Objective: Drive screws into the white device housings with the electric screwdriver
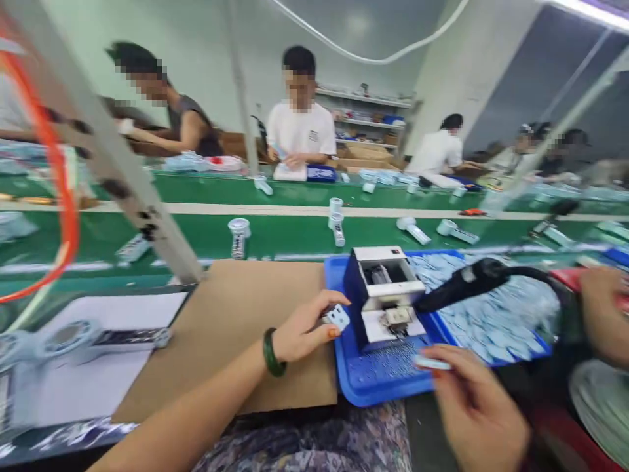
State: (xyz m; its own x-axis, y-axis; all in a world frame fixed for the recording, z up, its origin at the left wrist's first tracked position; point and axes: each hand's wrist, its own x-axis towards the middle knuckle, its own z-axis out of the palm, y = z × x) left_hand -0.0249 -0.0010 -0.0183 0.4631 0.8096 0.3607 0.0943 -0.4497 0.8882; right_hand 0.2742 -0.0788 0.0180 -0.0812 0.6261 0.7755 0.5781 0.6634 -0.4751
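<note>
My left hand, with a green bangle on the wrist, pinches a small pale blue part with dark holes above the cardboard's right edge. Held between the thumb and fingers of my right hand is a thin pale blue plastic piece, over the front of the blue tray. In that tray stands a white and dark blue box-shaped machine, with many tiny metal bits, apparently screws, scattered before it. A black powered screwdriver lies slanted right of the machine, its cable running right.
Behind the screwdriver, a second tray holds a heap of pale blue pieces. Cardboard lies left, beside pale blue assemblies on white paper. White-blue devices sit on the green conveyor. A neighbour's hand is at right; co-workers sit opposite.
</note>
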